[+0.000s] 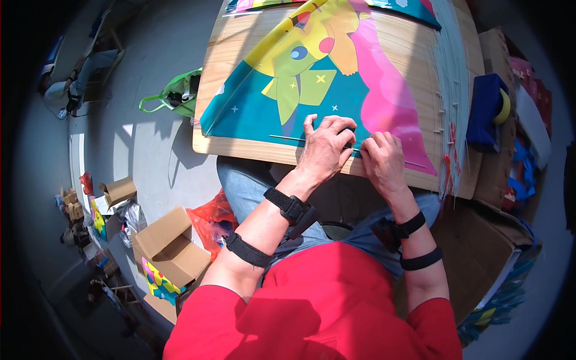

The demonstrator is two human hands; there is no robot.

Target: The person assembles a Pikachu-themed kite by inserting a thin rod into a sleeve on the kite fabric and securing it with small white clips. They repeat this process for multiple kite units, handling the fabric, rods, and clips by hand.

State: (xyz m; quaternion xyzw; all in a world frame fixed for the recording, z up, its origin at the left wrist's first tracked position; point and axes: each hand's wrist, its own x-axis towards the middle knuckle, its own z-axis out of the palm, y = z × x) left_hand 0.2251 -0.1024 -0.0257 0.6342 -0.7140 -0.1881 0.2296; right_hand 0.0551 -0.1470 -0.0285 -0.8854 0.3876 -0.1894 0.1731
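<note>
A large printed kite sheet (336,90) in teal, yellow and pink, with a cartoon figure, lies on the wooden table in front of me. Along its near edge runs a thin rod (287,138), its ends showing to either side of my hands. My left hand (324,149) is bent over the rod, fingers curled and thumb against it; a small black patch shows by its fingertips, too hidden to name. Close by on the right, my right hand (384,159) pinches the rod at the sheet's edge. The exact fingertip contact is partly covered.
A bundle of long thin pale rods (453,78) lies along the right side of the wooden table (240,54). Beyond it sits a blue tape dispenser (487,114). A green bag (180,96) stands left, open cardboard boxes (174,246) on the floor lower left. Another person (66,90) is far left.
</note>
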